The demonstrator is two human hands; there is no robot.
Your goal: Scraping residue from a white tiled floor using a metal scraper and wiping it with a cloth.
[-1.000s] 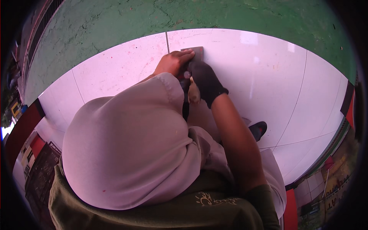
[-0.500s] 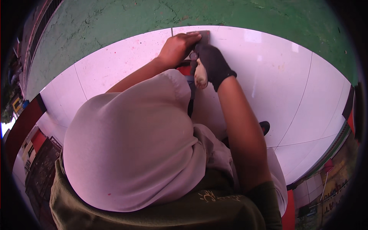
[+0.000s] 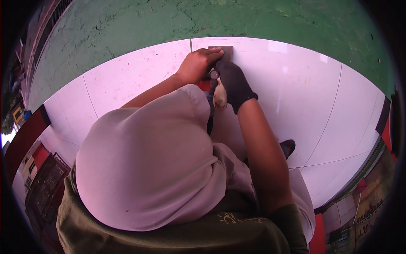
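Note:
A wooden-handled trowel (image 3: 220, 96) with a flat dark blade is low over the white tiled floor, close to the green strip. My right hand (image 3: 235, 81), in a black glove, is closed around it, and the pale handle end sticks out toward me. My bare left hand (image 3: 197, 64) reaches across from the left, its fingers bent together and resting on the blade. The glove hides part of the handle. Just below my left hand a small red thing shows, mostly covered; I cannot make out what it is.
White floor tiles (image 3: 304, 97) with dark joints spread around my hands. Beyond them runs a rough green-painted surface (image 3: 220, 19). My knee in pale trousers (image 3: 148, 156) fills the near left. A dark shoe (image 3: 288, 148) shows beside my right forearm. A dark red edge (image 3: 27, 135) stands at far left.
The view has tilted, so the hands and tile edge sit slightly lower in the picture. Both hands keep their hold on the trowel. More of the dark shoe shows.

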